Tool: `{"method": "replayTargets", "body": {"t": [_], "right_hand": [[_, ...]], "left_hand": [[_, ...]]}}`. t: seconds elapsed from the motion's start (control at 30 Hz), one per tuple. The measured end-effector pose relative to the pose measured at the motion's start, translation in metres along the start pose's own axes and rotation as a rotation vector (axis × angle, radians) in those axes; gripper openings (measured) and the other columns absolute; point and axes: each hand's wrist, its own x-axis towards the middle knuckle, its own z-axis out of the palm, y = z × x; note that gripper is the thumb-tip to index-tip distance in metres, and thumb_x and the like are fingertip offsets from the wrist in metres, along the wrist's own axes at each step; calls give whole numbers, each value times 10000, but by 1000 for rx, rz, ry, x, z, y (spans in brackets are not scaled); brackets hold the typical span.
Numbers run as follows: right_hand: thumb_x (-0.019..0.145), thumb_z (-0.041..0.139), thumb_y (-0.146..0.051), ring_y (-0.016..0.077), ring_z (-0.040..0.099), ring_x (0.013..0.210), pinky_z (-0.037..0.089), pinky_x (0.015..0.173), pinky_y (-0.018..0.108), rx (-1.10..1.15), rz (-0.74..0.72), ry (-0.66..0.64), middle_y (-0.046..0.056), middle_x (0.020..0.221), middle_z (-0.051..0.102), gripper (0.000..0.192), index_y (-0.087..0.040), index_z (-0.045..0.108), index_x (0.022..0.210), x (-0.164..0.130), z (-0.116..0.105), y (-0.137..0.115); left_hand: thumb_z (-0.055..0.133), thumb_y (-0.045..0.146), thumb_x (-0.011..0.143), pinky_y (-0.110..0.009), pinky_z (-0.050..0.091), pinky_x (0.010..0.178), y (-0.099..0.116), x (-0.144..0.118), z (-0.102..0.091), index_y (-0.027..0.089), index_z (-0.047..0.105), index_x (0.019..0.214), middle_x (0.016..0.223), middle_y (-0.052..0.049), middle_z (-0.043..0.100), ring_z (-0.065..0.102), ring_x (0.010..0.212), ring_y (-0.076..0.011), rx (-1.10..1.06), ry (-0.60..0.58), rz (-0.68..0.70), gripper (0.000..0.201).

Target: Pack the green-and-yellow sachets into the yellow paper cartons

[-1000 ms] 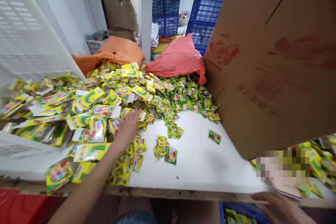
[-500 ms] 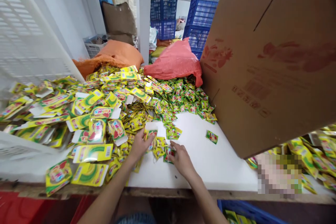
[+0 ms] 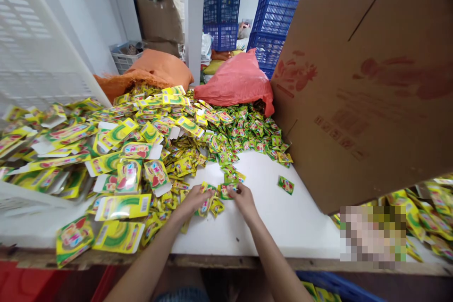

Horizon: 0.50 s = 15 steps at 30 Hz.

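Observation:
A big heap of small green-yellow sachets and flat yellow-green cartons covers the left and back of a white tabletop. My left hand lies palm down on a small cluster of sachets near the front middle, its fingers curled around some of them. Just to its right, my right hand pinches a sachet from the same cluster between its fingertips. One single sachet lies alone further right.
A large tilted cardboard box fills the right side. Orange sacks and a red sack lie behind the heap, with blue crates and a white post beyond. A white slatted crate leans at the left.
My right hand came up from below the table edge and joined my left hand at the sachet cluster. My left hand drew back from the heap toward the front.

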Motion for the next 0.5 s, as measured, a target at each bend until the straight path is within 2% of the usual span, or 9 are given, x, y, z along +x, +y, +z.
{"method": "replayTargets", "body": {"t": [0.1,0.2,0.37,0.43,0.5], "right_hand": [[627,610,-455,125,458,530,349,477,228,74,20,33,-35,522,488,303,-191,483,553,7,19,-5],[653,597,-499,137,513,590,401,510,237,197,22,2,-13,607,554,326,-185,511,636,4,24,-14],[708,574,-535,154,593,711,486,602,284,408,27,-149,43,872,631,449,-188,507,985,-8,11,-29],[687,612,-526,156,594,712,494,612,289,447,31,-208,39,839,629,469,-185,510,994,-12,3,-32],[668,641,-510,157,586,677,492,567,280,464,34,-280,35,782,622,445,-173,539,940,-15,-5,-35]], "left_hand": [[657,398,665,-317,502,710,2,-4,2,115,666,881,802,-73,719,659,793,-239,-18,-1,-10,356],[648,405,689,-323,491,786,9,-11,3,112,641,972,900,-91,714,656,846,-226,-104,26,26,407],[719,411,616,-368,500,787,20,-21,5,87,616,1023,909,-126,713,662,847,-260,-280,27,5,530],[732,413,599,-383,502,786,20,-24,5,88,611,1028,893,-128,715,666,838,-267,-324,1,-17,552],[738,400,600,-394,504,781,19,-25,5,100,603,1047,892,-127,715,669,825,-268,-365,-72,-31,555]]}}
